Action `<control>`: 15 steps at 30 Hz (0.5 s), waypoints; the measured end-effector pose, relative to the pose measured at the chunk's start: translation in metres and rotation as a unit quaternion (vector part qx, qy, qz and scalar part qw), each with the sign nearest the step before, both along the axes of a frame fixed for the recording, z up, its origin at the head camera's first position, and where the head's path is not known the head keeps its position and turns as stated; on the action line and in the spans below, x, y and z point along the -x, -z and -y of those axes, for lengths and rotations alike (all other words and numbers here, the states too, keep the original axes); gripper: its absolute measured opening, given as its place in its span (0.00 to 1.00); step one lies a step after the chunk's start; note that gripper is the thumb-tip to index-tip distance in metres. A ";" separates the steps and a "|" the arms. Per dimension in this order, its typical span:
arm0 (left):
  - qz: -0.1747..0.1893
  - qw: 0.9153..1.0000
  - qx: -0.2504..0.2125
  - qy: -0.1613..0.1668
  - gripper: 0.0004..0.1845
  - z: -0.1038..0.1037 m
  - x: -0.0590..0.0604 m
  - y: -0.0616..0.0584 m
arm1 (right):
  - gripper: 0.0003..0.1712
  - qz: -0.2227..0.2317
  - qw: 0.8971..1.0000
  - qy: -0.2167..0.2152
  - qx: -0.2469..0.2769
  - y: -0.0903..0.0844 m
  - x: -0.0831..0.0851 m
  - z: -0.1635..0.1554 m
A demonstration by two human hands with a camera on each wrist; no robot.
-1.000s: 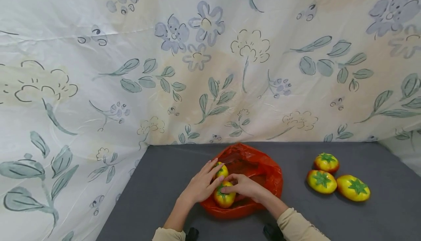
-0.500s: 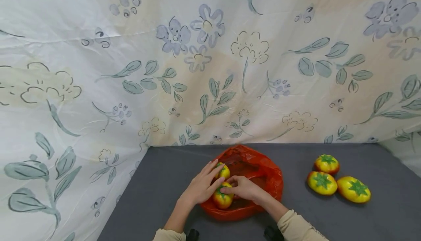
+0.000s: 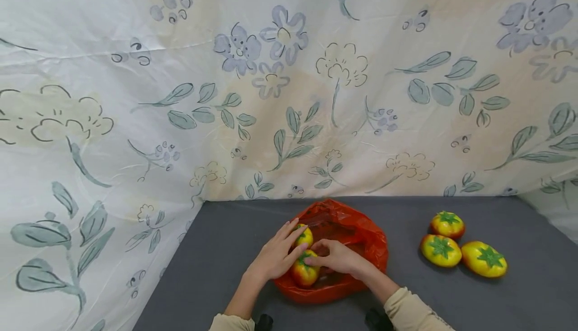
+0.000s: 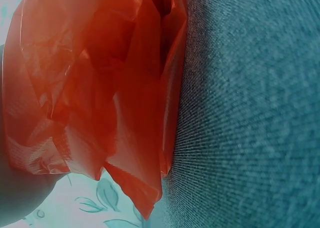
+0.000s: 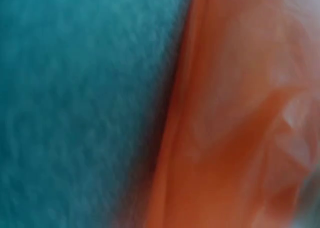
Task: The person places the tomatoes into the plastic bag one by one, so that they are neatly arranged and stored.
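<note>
In the head view an open red plastic bag (image 3: pixel 374 251) lies on the table with two yellow-red persimmons at its left side. My left hand (image 3: pixel 273 256) reaches over the bag's left rim, its fairly straight fingers resting across the back persimmon (image 3: pixel 305 236) and its thumb near the front one. With thumb and curled fingers my right hand (image 3: pixel 336 258) holds the front persimmon (image 3: pixel 305 273) by its green-leafed top. Only the bag's outer side (image 4: pixel 95 88) fills much of the left wrist view. Blurred bag plastic (image 5: pixel 235 118) shows in the right wrist view; neither wrist view shows fingers.
To the right of the bag, three more persimmons (image 3: pixel 440 251) sit close together on the dark grey table (image 3: pixel 217 251). Behind the table hangs a flowered cloth (image 3: pixel 289 120), which also runs along the left side.
The front persimmon and my right hand's fingertips have shifted very slightly left inside the bag. My left hand stays almost still, and the three persimmons on the right have not moved.
</note>
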State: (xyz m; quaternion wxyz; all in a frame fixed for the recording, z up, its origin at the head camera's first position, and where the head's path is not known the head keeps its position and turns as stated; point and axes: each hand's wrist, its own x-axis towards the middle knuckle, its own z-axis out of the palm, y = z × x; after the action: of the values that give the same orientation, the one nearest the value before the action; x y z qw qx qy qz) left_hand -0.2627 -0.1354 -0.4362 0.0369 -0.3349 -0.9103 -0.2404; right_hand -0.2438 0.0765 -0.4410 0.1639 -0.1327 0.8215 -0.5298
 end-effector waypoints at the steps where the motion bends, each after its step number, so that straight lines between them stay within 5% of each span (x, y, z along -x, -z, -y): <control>1: -0.001 1.000 0.001 -0.001 0.31 0.000 0.000 0.000 | 0.32 0.001 1.000 0.002 0.000 -0.001 0.000 -0.002; 15: 0.000 1.000 0.003 -0.010 0.32 -0.001 0.001 0.003 | 0.33 0.030 0.996 0.004 0.080 -0.020 0.002 -0.056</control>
State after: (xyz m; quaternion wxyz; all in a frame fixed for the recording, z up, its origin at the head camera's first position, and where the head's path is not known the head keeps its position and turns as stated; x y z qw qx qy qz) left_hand -0.2633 -0.1340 -0.4394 0.0383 -0.3256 -0.9145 -0.2371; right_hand -0.2454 0.1327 -0.4209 0.1755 -0.1256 0.7718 -0.5981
